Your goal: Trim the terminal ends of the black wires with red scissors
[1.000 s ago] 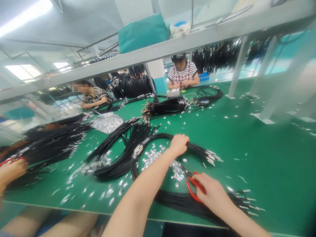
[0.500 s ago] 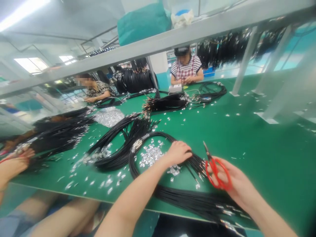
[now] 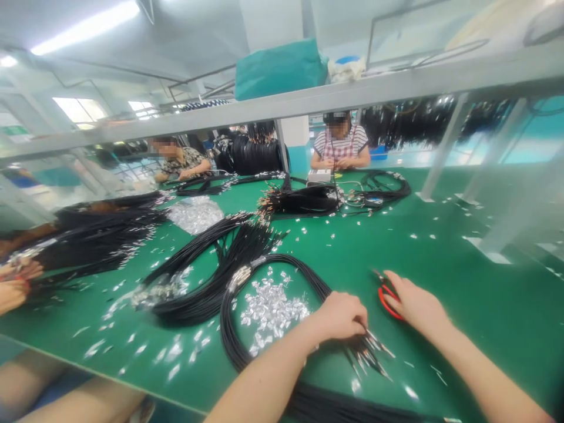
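Observation:
My left hand is closed around a looped bundle of black cables, close to its end. Stripped, metal-tipped cable ends stick out past my fingers to the right. My right hand is palm down, low over the green tabletop, with its fingers on a pair of red-handled scissors. The scissors' blades point up and left, apart from the cables; my hand partly hides the handles. Inside the cable loop lies a pile of small clear and silvery pieces.
More black cable bundles lie left and at the front edge. A clear plastic bag rests behind them. A co-worker's hand works at far left; two people sit opposite. Metal shelf posts stand on the right of the table.
My right hand has turned palm down and moved the scissors away from the cable ends, down toward the tabletop. My left hand still grips the bundle. The view has levelled and shifted.

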Available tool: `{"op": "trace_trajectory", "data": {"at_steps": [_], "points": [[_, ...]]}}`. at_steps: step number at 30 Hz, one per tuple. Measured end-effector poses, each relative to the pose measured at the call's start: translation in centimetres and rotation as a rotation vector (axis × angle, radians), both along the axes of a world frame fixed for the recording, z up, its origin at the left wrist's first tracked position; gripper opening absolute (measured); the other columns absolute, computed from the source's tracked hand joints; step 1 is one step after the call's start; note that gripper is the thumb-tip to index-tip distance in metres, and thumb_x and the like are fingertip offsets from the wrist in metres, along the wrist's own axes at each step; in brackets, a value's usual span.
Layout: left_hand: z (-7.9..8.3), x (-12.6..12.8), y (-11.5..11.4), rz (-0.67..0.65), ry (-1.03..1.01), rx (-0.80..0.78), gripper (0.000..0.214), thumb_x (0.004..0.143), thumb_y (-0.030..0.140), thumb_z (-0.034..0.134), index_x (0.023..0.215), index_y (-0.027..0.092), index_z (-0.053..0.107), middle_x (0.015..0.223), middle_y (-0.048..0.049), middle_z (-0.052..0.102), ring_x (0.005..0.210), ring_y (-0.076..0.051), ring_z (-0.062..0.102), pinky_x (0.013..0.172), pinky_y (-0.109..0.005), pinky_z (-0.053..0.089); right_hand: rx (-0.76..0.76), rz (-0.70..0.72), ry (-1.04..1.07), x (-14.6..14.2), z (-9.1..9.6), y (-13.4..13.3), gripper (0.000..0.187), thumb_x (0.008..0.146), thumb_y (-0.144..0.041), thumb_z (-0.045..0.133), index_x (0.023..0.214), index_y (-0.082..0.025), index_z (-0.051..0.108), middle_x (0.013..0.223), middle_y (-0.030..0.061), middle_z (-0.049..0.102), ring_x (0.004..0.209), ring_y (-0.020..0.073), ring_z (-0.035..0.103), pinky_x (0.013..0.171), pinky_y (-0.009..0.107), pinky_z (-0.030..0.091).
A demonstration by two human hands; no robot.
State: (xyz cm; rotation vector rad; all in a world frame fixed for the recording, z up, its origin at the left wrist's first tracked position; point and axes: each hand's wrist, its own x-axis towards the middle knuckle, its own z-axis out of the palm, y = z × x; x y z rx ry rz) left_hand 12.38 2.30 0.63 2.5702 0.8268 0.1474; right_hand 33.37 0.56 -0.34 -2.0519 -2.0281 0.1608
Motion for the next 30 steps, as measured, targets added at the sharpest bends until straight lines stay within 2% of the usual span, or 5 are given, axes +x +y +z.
{"op": "trace_trajectory", "data": {"at_steps": [4,10,17,26,30], "points": [[-0.2,-1.4,0.9,-0.035,-0.278,-0.3,0.007,0.07,0.028,0.064,0.072,0.021,0.066,0.079,-0.0007,0.066,0.078,-0.016,0.059,0.074,-0.026,0.041,-0.082,0.026,-0.318,0.5,0.4,1.5,0.034,0.085,-0.036,0.036,0.101,-0.019,0.061,0.084,0.0117,0.066,0.072,0.0236,0.063,0.057,0.03,0.041],[-0.1,-1.6,2.1,0.357,-0.993,-0.84,0.016,0.073,0.032,0.056,0.071,0.017,0.052,0.053,0.0022,0.057,0.048,-0.011,0.053,0.055,-0.025,0.043,-0.129,0.018,-0.137,0.4,1.8,1.7,0.038,0.081,-0.04,0.041,0.111,-0.024,0.058,0.099,0.0084,0.068,0.083,0.0235,0.064,0.064,0.03,0.044],[0.6,-1.6,3.1,0.536,-1.324,-1.07,0.021,0.066,0.027,0.059,0.081,0.016,0.048,0.043,0.0061,0.049,0.03,-0.006,0.035,0.033,-0.018,0.022,-0.304,0.117,-0.16,-0.5,1.6,2.4,0.04,0.074,-0.032,0.046,0.109,-0.023,0.061,0.082,0.0099,0.07,0.073,0.028,0.064,0.06,0.035,0.044],[1.1,-0.7,2.2,0.621,-1.329,-1.083,0.018,0.064,0.025,0.063,0.075,0.014,0.052,0.052,0.0049,0.049,0.036,-0.004,0.038,0.033,-0.017,0.019,0.147,0.13,0.902,-5.9,4.5,3.6,0.037,0.068,-0.041,0.063,0.098,-0.021,0.055,0.086,0.0065,0.066,0.073,0.0182,0.062,0.07,0.031,0.05],[0.7,-0.5,1.8,0.641,-1.196,-1.007,0.018,0.065,0.027,0.063,0.073,0.014,0.054,0.054,0.0032,0.052,0.039,-0.004,0.04,0.035,-0.017,0.024,0.078,0.086,1.216,-7.9,4.3,3.5,0.042,0.064,-0.044,0.069,0.096,-0.021,0.052,0.076,0.0034,0.063,0.066,0.0154,0.06,0.063,0.03,0.05]]}}
